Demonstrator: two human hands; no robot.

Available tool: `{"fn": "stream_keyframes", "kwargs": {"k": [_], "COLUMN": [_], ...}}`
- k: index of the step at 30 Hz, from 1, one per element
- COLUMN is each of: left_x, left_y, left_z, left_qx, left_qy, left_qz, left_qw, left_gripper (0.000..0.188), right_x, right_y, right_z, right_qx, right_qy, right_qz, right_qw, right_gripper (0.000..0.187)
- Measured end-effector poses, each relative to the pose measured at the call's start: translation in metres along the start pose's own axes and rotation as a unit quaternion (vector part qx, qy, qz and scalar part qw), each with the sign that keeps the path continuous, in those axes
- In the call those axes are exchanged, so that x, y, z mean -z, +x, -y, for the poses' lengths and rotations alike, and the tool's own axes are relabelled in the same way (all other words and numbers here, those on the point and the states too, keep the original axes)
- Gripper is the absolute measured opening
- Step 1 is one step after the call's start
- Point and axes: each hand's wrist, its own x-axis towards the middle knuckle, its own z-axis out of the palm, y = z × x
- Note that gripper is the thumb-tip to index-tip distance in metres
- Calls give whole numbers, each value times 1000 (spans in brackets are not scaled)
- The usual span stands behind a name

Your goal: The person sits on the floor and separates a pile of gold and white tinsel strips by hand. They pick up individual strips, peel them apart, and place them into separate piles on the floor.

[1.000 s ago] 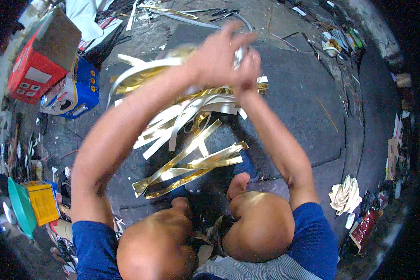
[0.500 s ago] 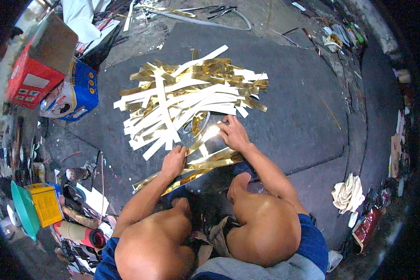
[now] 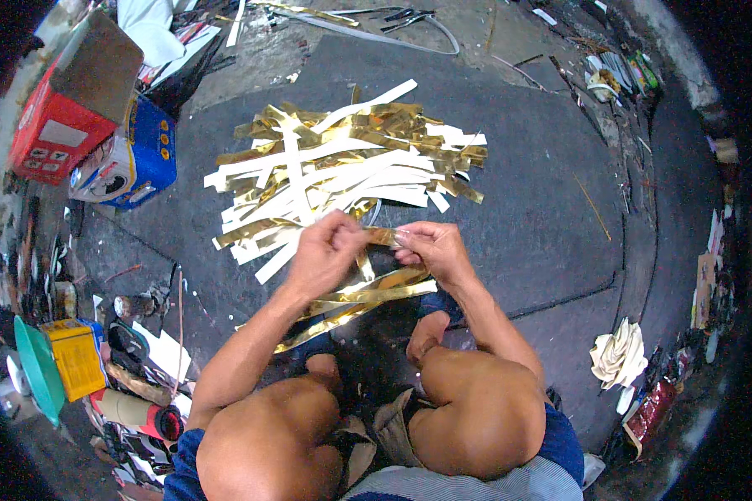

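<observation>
Between my two hands a short stretch of gold strip is held up above the dark mat. My left hand is closed on its left end, and my right hand pinches its right end with thumb and fingers. Just beyond lies a loose pile of gold and white strips, crossing one another. Nearer to me, more gold strips lie across the mat in front of my feet. My left hand partly covers the pile's near edge.
At the far left stand an open red box and a blue box. Near left are a yellow container, a green dish and assorted tools. A crumpled cream cloth lies on the right of the dark mat.
My left hand has moved up and to the right, closer to my right hand. The gold strip between them has been raised, with a shorter stretch showing.
</observation>
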Motion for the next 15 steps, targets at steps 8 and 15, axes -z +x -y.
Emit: {"fn": "stream_keyframes", "kwargs": {"k": [8,15], "left_x": [-29,-34], "left_y": [-1,-1], "left_z": [-19,-16], "left_qx": [71,160], "left_qy": [-188,-407], "left_qz": [46,64], "left_qw": [979,897], "left_gripper": [24,22], "right_x": [-16,-27], "right_y": [-15,-19], "right_z": [14,12], "right_qx": [-15,-37], "right_qy": [120,223], "right_qz": [64,74], "right_qw": [991,971], "right_gripper": [19,13]}}
